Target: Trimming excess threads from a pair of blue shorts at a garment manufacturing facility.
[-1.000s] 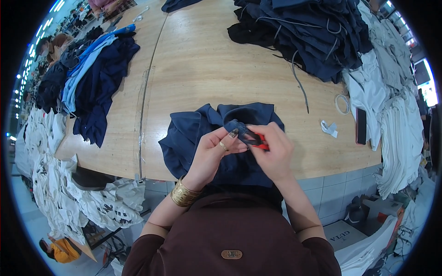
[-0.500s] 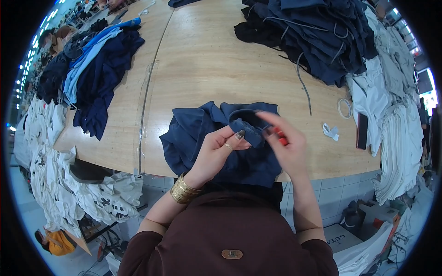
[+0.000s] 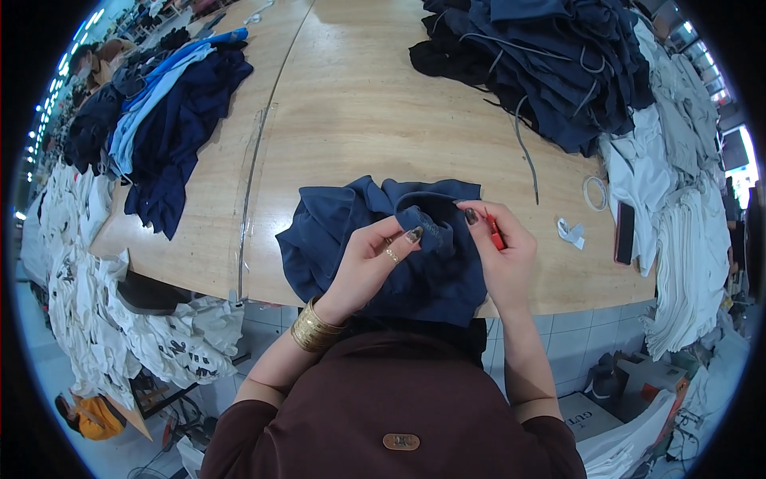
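While the left hand [image 3: 369, 261] pinches a folded edge of the navy garment [image 3: 319, 243] between thumb and fingers, some fingertips lost behind cloth, the right hand [image 3: 511, 254] sits loosely curled just right of it, around a small red hand tool [image 3: 496, 232], mostly covered, exact type unclear; can't tell if thumb and index also grip thread or fabric. Garment lies bunched at the near edge of the wooden table [image 3: 383, 120], inner folds hidden; navy garment pile [image 3: 558, 76] is cut off at top.
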{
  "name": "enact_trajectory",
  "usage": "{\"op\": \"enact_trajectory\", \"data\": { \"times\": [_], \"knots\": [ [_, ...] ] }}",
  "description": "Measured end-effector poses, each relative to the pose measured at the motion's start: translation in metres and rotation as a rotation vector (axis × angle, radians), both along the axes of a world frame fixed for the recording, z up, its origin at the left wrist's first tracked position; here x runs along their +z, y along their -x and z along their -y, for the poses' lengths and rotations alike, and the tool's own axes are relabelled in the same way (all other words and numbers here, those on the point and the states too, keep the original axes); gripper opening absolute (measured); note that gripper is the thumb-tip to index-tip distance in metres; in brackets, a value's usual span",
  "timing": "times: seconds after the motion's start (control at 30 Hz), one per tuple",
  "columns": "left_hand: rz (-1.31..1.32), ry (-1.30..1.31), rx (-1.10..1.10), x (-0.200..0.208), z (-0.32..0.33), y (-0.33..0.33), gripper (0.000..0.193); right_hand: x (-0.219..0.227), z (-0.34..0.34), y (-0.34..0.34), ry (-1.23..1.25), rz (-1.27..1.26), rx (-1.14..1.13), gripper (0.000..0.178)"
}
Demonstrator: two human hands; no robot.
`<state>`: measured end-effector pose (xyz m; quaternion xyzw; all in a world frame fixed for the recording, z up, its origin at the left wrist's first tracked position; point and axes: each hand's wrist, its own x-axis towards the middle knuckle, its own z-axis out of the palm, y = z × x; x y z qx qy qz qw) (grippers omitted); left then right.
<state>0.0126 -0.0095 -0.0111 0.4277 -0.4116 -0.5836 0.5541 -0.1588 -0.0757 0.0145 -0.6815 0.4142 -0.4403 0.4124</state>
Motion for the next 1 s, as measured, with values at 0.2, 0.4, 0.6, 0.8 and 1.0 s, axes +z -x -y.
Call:
{"op": "enact_trajectory", "data": {
  "times": [0.2, 0.4, 0.6, 0.8, 1.0],
  "knots": [
    [-0.235, -0.107, 0.084, -0.001, 0.002, -0.014, 0.019, 0.004, 0.009, -0.001, -0.076, -0.058, 0.127, 0.019],
    [-0.167, -0.063, -0.015, 0.012, 0.004, -0.028, 0.014, -0.001, 0.029, -0.021, -0.409, 0.046, 0.417, 0.025],
    [0.022, -0.056, -0.196, 0.031, -0.006, -0.061, 0.026, 0.01, 0.036, -0.027, -0.249, -0.099, 0.379, 0.005],
    [0.498, -0.081, -0.012, 0.031, -0.009, -0.077, 0.008, 0.009, 0.027, -0.034, -0.277, 0.14, 0.38, 0.028],
    [0.789, 0.157, 0.338, 0.04, -0.008, -0.076, 0.022, 0.025, 0.033, -0.038, 0.029, -0.312, 0.471, 0.027]
  ]
}}
